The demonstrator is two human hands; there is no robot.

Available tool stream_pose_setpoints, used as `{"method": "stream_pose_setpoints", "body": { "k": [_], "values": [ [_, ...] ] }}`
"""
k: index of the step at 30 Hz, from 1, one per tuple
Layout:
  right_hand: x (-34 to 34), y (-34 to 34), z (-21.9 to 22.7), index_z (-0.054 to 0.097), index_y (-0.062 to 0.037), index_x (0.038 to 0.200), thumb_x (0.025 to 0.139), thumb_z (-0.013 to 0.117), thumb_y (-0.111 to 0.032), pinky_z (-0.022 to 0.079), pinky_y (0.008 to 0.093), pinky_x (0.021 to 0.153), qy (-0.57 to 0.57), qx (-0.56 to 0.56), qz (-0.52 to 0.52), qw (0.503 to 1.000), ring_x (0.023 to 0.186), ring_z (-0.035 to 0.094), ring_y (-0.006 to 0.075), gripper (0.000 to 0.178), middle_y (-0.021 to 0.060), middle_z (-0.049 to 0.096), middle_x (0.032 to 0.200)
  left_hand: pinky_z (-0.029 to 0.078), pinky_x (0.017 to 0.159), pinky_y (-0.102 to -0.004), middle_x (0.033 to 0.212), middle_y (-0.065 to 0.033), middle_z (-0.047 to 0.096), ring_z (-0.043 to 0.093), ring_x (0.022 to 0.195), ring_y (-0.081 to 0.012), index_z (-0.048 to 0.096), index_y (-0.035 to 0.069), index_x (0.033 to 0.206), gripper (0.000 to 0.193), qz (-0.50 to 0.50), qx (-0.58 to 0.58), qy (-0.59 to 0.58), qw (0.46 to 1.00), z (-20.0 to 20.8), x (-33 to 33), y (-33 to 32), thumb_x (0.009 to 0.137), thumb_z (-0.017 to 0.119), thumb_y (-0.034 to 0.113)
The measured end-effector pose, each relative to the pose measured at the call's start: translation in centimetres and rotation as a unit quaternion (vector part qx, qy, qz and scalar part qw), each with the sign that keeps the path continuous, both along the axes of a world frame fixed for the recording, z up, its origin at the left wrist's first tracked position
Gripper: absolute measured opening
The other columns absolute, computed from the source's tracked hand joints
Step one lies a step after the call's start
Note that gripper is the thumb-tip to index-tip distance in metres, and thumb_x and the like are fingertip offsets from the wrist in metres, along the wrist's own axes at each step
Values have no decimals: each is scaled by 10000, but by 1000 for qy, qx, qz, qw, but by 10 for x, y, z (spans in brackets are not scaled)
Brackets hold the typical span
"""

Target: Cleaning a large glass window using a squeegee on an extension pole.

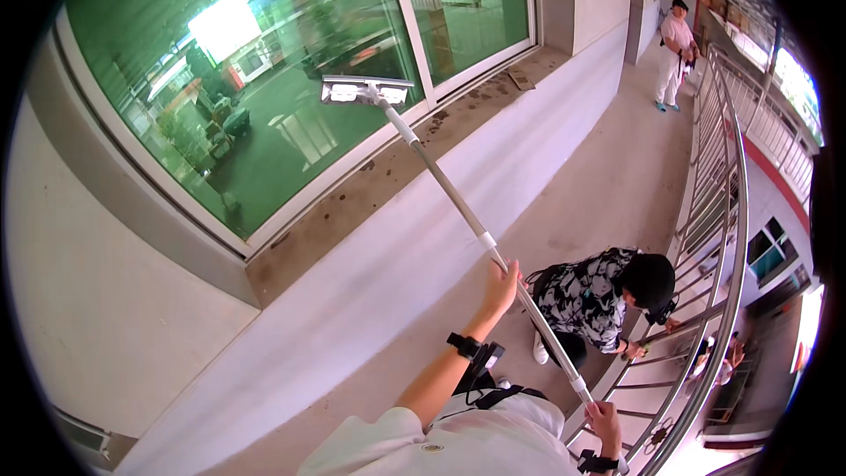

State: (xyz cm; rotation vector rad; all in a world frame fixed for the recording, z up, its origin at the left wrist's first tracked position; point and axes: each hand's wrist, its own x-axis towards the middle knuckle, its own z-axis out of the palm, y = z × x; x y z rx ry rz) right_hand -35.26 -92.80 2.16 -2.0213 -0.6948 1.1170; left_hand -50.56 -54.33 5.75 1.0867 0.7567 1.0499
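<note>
A window squeegee with a wide, flat grey and white head sits at or close to the green-tinted window; whether its blade touches the glass I cannot tell. Its long telescopic pole runs down to the lower right, toward my body. Partway along, my left hand is closed round the pole, with a black band on that wrist. Lower down, near the pole's bottom end, my right hand grips it too. Below the window, the brown sill has dark wet-looking spots on it.
Close on my right, a person in a patterned shirt and black cap crouches beside the metal railing. Further along the walkway stands another person in pink and white. A flat brown piece lies on the sill.
</note>
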Motion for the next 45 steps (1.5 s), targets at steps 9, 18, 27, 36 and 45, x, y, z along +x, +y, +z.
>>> {"method": "stream_pose_setpoints", "body": {
  "k": [9, 18, 27, 36, 45],
  "values": [
    [23, 42, 21, 530, -10, 594, 875, 529, -211, 285, 258, 425, -37, 52, 67, 996, 457, 414, 62, 345, -13, 453, 495, 545, 575, -286, 863, -41, 452, 519, 703, -102, 321, 75, 1042, 189, -5, 58, -53, 997, 87, -20, -2, 974, 488, 130],
    [8, 59, -20, 497, -32, 619, 918, 511, -221, 272, 255, 423, 17, 52, 120, 991, 460, 390, 59, 354, -22, 431, 517, 534, 587, -279, 847, -26, 447, 497, 704, -89, 325, 83, 1038, 164, 40, 87, -70, 993, 59, -52, 12, 987, 466, 150],
    [29, 5, -12, 538, -8, 594, 887, 573, -275, 302, 280, 448, -50, -37, 86, 994, 479, 411, 67, 398, -12, 455, 497, 524, 573, -278, 806, -32, 469, 532, 663, -109, 323, 101, 1041, 223, -11, -32, -69, 997, -8, -38, -30, 979, 504, 217],
    [52, -19, -60, 540, 6, 573, 828, 650, -244, 304, 301, 430, -105, -11, 78, 991, 454, 416, 81, 373, 20, 462, 462, 518, 598, -303, 818, -56, 495, 575, 657, -156, 326, 83, 1053, 231, 56, -72, -52, 994, -38, -40, -56, 965, 518, 174],
    [48, 22, 12, 467, 39, 593, 718, 717, -169, 257, 319, 434, -175, 26, 103, 979, 489, 322, 85, 348, 36, 346, 479, 519, 665, -345, 793, -51, 491, 577, 675, -186, 350, 97, 1036, 192, 104, -50, -104, 988, 23, -80, -72, 959, 516, 155]
  ]
}}
